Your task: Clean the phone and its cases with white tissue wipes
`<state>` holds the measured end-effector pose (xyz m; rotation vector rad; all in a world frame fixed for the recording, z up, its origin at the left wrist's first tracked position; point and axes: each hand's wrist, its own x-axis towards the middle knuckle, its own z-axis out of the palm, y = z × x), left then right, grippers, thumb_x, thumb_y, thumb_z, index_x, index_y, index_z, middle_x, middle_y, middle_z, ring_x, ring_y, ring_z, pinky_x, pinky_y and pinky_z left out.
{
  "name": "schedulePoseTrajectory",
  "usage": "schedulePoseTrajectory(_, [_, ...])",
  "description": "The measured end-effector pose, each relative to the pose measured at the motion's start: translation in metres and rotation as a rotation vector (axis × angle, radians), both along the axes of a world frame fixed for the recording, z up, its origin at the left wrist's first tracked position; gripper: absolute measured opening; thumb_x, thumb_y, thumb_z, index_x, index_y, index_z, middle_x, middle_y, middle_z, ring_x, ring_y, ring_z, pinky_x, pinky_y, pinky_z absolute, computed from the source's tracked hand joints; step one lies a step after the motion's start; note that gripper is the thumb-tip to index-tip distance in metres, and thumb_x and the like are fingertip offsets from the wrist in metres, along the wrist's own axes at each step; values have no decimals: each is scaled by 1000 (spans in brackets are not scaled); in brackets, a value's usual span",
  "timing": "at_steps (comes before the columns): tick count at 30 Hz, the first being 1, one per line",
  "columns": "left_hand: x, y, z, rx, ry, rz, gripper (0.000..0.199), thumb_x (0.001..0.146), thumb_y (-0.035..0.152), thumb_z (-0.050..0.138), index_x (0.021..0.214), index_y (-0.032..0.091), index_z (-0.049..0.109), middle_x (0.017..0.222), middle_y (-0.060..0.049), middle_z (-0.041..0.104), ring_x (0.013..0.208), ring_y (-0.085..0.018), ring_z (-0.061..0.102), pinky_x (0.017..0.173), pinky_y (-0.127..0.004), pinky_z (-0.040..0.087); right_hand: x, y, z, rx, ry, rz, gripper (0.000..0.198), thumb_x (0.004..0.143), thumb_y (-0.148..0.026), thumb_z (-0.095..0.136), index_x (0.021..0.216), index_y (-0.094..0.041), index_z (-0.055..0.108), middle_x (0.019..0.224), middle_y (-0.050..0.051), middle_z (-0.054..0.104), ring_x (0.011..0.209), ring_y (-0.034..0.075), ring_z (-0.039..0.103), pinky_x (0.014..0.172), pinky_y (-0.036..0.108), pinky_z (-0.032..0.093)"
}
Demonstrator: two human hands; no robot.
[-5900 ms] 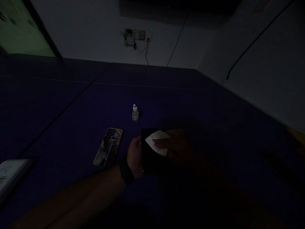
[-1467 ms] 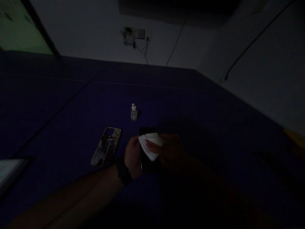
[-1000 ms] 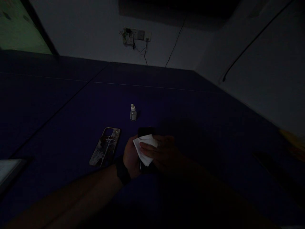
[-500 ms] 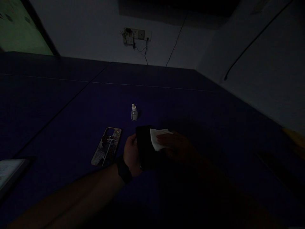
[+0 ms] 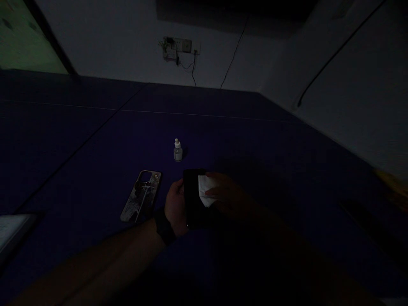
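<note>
My left hand [image 5: 176,207], with a dark band on its wrist, is closed around the left side of a black phone [image 5: 192,208]. Most of its fingers are hidden beneath the phone. A white tissue [image 5: 205,192] lies against the phone's dark face, gripped under the fingers of my right hand [image 5: 225,193]. To the left, a phone case [image 5: 142,197] with a picture on its back and a camera cut-out rests on the dark blue surface. Beyond the phone a small dropper bottle [image 5: 177,151] with a white top stands upright.
At the left edge is a white, box-like object [image 5: 12,231], partly out of view. A long dark object [image 5: 366,223] lies at the right, hard to make out. Wall sockets [image 5: 181,45] with cables are at the back, and a yellow item [image 5: 392,185] is by the right wall.
My right hand and the tissue have shifted slightly left and down across the phone, and the tissue looks more bunched. My left hand still holds the phone. The view has moved a little.
</note>
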<state>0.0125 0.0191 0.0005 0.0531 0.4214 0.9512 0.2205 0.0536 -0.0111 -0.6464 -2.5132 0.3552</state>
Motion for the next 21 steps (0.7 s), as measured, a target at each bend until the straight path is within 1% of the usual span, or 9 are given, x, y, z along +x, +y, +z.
schedulePoseTrajectory(2, [3, 1, -1, 26, -9, 2, 41, 93, 44, 45, 107, 15, 71, 89, -11, 71, 83, -28, 68, 81, -41, 53, -1, 1, 1, 36, -17, -8, 32, 102, -23, 49, 132, -25, 60, 151, 14, 54, 139, 26, 53, 107, 49, 51])
schedulePoseTrajectory(4, [7, 2, -1, 50, -25, 18, 38, 92, 44, 49, 106, 16, 70, 86, -10, 69, 81, -27, 68, 80, -40, 52, -2, 0, 2, 64, -37, -6, 40, 101, -19, 46, 139, -25, 58, 149, 14, 59, 137, 24, 56, 105, 46, 51])
schedulePoseTrajectory(6, [8, 3, -1, 58, -34, 37, 38, 90, 45, 50, 105, 16, 70, 82, -10, 67, 78, -26, 66, 78, -40, 52, -4, -1, 2, 68, -69, 49, 49, 100, -15, 43, 147, -23, 52, 148, 14, 61, 132, 22, 60, 102, 43, 52])
schedulePoseTrajectory(8, [6, 3, -3, 31, -45, 28, 40, 89, 44, 50, 106, 14, 70, 76, -8, 64, 74, -25, 64, 78, -40, 52, -5, -3, 2, 61, -85, 117, 55, 98, -12, 41, 152, -21, 48, 146, 14, 63, 126, 20, 65, 99, 41, 53])
schedulePoseTrajectory(10, [3, 3, -6, -12, -80, 6, 41, 89, 43, 49, 107, 12, 70, 71, -6, 61, 68, -22, 61, 79, -40, 52, -6, -4, 2, 58, -89, 163, 58, 96, -12, 41, 153, -20, 47, 144, 13, 65, 124, 20, 66, 101, 42, 52])
schedulePoseTrajectory(13, [0, 5, -14, -21, -99, -6, 44, 90, 44, 47, 107, 11, 70, 75, -7, 63, 67, -21, 60, 79, -39, 52, -6, -3, 3, 69, -88, 137, 58, 96, -10, 40, 152, -20, 49, 145, 12, 65, 126, 20, 65, 102, 41, 51])
schedulePoseTrajectory(16, [1, 6, -19, 33, -48, 20, 45, 91, 48, 48, 105, 12, 71, 81, -11, 67, 76, -24, 65, 79, -39, 52, -5, -2, 3, 85, -93, 52, 57, 96, -7, 39, 150, -18, 51, 147, 14, 62, 125, 19, 66, 97, 39, 53])
schedulePoseTrajectory(18, [1, 5, -19, 47, -30, 14, 44, 91, 47, 48, 105, 13, 72, 80, -10, 67, 78, -26, 66, 79, -39, 52, -4, -2, 2, 94, -88, 91, 54, 96, -9, 41, 148, -17, 54, 144, 14, 65, 121, 20, 68, 93, 39, 55])
schedulePoseTrajectory(21, [0, 2, -18, 38, -26, -32, 48, 92, 49, 47, 105, 10, 72, 75, -10, 66, 77, -26, 66, 79, -39, 52, -3, -5, 2, 64, -71, 225, 47, 97, -14, 45, 141, -19, 60, 135, 11, 71, 116, 21, 70, 95, 40, 55])
